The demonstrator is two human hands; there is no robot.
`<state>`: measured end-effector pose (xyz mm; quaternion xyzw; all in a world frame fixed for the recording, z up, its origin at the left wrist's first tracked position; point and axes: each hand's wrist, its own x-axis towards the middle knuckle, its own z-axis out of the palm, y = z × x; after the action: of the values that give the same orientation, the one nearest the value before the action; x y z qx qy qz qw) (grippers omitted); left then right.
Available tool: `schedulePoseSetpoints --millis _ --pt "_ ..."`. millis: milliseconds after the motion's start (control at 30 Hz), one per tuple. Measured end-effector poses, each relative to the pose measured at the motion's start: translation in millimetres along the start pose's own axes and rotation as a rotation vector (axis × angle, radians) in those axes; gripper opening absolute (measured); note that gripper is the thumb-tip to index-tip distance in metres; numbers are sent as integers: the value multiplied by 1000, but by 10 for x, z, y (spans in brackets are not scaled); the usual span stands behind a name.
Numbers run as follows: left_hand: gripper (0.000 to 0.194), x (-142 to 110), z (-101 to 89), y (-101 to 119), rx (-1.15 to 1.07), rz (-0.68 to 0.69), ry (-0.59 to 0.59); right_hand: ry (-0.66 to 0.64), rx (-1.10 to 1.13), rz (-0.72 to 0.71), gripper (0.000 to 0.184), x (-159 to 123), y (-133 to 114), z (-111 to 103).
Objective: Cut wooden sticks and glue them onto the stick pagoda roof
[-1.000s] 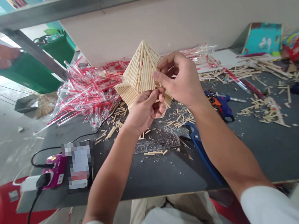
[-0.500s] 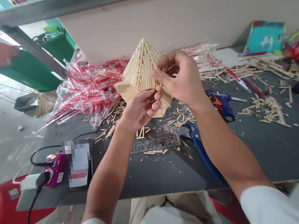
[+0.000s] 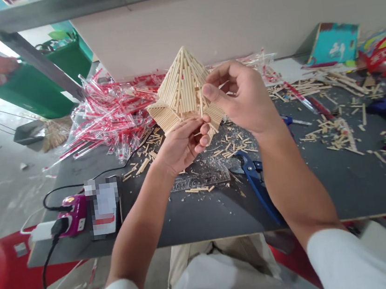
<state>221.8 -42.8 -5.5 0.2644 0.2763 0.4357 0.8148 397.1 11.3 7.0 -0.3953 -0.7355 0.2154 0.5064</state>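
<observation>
A pointed, cone-like model made of thin wooden sticks [image 3: 181, 87], with flared stick panels along its base, is held up over the table. My left hand [image 3: 187, 143] is closed on its lower front edge, fingers curled under it. At the model's right face, my right hand [image 3: 233, 90] has its thumb and fingers bent into a pinch; what lies between them, if anything, is too small to make out. A short stick stands out from the model's face near my right thumb tip.
Plastic-wrapped red sticks [image 3: 111, 112] pile up at the back left. A clear ruler [image 3: 200, 180], blue-handled cutters [image 3: 257, 186] and scattered stick pieces lie below my hands. A phone [image 3: 105, 207] and a purple power adapter [image 3: 77, 215] sit left; a teal board [image 3: 333, 43] leans right.
My right hand has drawn slightly right, away from the model's face. My left hand keeps its hold, and the model stays nearly in place while the view has shifted a little.
</observation>
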Motion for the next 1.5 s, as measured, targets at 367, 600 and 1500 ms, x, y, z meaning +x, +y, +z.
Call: schedulePoseSetpoints --millis 367,600,1500 --pt "17 -473 -245 -678 481 -2 -53 -329 168 292 38 -962 -91 22" --pt "20 -415 -389 -812 469 -31 -79 -103 465 430 37 -1415 87 255" --pt "24 -480 -402 -888 450 -6 -83 -50 521 496 26 -1462 108 244"
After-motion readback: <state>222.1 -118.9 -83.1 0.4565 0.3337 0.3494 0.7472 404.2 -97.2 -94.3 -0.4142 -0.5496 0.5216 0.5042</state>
